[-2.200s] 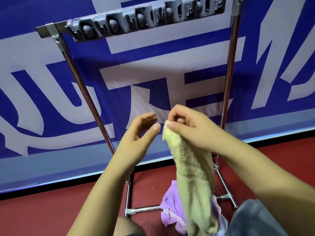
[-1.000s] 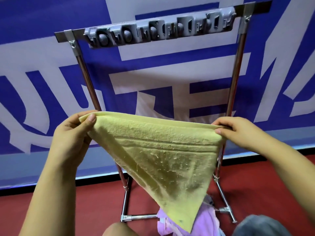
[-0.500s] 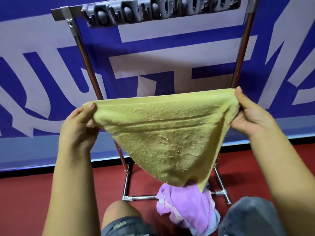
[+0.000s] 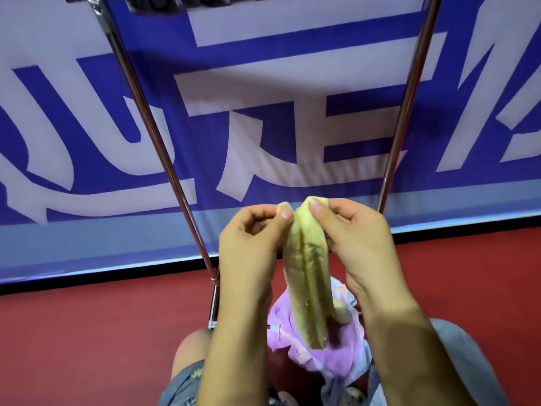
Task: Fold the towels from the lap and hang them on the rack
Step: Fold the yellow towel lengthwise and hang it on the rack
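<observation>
Yellow towel (image 4: 307,276) is hanging folded at 6 o'clock below the rack (image 4: 152,133), above the lap. Left hand (image 4: 251,238) and right hand (image 4: 354,232) are pinching its top corners together; aligning those edges squarely is mattering most.

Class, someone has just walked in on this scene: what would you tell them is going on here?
A seated person is folding a yellow towel in front of a metal rack. The left hand and right hand each pinch a top corner, held close together, so the towel hangs doubled in a narrow strip. A purple towel lies bunched on the lap below, waiting. No towel shows on the visible part of the rack, though its top bar is mostly cut off by the picture's upper edge.
</observation>
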`<state>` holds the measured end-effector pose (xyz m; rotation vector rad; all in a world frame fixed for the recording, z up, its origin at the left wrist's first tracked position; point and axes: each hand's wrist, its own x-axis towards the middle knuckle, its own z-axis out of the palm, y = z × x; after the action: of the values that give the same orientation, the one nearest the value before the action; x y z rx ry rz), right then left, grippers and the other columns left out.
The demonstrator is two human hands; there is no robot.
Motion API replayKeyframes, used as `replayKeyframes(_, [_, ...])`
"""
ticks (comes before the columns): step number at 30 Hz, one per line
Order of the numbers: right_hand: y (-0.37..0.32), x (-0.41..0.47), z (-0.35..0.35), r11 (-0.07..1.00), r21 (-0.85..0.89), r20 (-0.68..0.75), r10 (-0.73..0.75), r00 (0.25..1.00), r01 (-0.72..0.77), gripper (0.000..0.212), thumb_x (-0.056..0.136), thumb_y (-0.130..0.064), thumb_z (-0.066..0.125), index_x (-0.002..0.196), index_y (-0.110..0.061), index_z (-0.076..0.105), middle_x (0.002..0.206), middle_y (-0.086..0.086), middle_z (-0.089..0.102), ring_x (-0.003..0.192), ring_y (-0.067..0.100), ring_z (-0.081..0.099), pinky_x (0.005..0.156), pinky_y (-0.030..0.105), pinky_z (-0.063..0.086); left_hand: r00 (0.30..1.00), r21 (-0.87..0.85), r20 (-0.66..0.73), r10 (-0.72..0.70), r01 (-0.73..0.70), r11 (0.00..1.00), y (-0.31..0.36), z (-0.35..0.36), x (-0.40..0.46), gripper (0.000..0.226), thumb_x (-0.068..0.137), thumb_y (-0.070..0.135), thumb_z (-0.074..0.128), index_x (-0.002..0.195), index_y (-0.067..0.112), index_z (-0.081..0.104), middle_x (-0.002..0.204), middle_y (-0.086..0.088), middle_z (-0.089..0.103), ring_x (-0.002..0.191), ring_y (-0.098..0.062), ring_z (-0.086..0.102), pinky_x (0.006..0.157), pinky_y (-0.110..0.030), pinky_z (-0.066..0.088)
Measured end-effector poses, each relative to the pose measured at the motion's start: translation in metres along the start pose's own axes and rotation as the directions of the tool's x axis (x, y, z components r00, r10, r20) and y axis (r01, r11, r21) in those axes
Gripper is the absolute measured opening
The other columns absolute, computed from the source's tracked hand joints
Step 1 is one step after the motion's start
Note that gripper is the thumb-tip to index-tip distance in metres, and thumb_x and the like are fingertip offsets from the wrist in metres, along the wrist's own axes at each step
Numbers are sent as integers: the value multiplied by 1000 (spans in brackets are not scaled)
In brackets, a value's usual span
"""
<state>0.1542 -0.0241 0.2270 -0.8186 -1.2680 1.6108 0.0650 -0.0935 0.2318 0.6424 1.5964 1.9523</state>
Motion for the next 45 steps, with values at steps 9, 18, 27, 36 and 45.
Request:
replayKeyframes(9, [-12, -16, 3, 998, -1, 10, -67, 998, 67, 12, 86, -12, 64, 81, -15, 74, 75, 1, 75, 67, 6, 69, 59, 15, 49, 994, 114, 24, 108, -110, 987, 8, 14, -17, 5, 82, 11, 72, 80, 15, 74, 80, -4, 75, 81, -19, 72, 79, -35, 58])
replayKeyframes(18, [-18, -28, 6, 983, -87, 130, -147, 980, 159, 19, 92, -18, 56, 88, -28, 73, 90, -16, 74, 90, -3, 67, 76, 11, 50, 988, 3, 98, 121, -122, 993, 17, 11, -28, 42, 90, 42, 49, 91, 10, 76, 87, -3, 77, 89, -15, 73, 81, -29, 58])
replayKeyframes(27, [-18, -23, -3, 971, -151, 126, -168, 978, 187, 16, 93, -17, 54, 95, -20, 70, 84, -6, 74, 80, 6, 69, 73, 24, 52, 969, -54, 230, 88, -78, 995, 21, -15, -20, 49, 79, 56, 51, 83, 14, 77, 91, -7, 76, 91, -21, 72, 75, -29, 55])
replayKeyframes(36, [-27, -21, -10, 991, 93, 169, -110, 979, 95, 21, 95, -18, 46, 85, -13, 64, 70, 5, 60, 64, 14, 55, 58, 22, 49, 881, 517, 456, 128, -379, 767, -1, -49, 0, 36, 74, 26, 79, 97, 48, 63, 133, 24, 45, 128, 10, 39, 100, -18, 32])
replayKeyframes(45, [-36, -19, -18, 981, 161, 194, -137, 971, 106, 21, 92, -21, 47, 80, -16, 64, 76, 12, 54, 68, 17, 49, 62, 24, 44, 863, 602, 502, -66, -293, 742, -21, -53, 14, 11, 77, 21, 77, 87, 23, 73, 111, 13, 64, 102, 5, 60, 95, -19, 43])
